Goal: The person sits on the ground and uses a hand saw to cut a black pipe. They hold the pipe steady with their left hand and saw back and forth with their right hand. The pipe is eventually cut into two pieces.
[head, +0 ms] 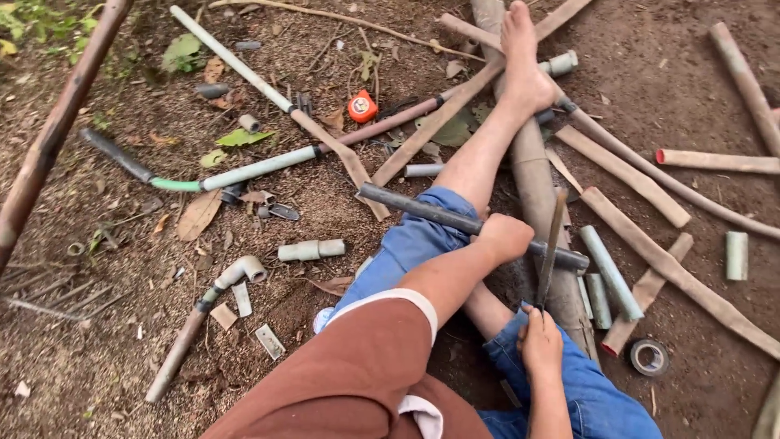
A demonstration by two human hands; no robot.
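My left hand (504, 236) is closed around a dark grey pipe (422, 209) that lies across my left leg in blue jeans (414, 244). My right hand (540, 341) grips the handle of a thin saw blade (552, 244), which stands nearly upright with its edge against the grey pipe near the pipe's right end. The pipe rests on a thick bamboo pole (532, 175) running under my bare foot (522, 65).
I sit on bare dirt strewn with pipe pieces: a white-and-green pipe (244, 172), an elbow fitting (240, 271), short grey offcuts (312, 249), pale green tubes (611, 272). Split bamboo strips (674, 272) lie right, a tape roll (648, 356) nearby, an orange tape measure (362, 106) farther off.
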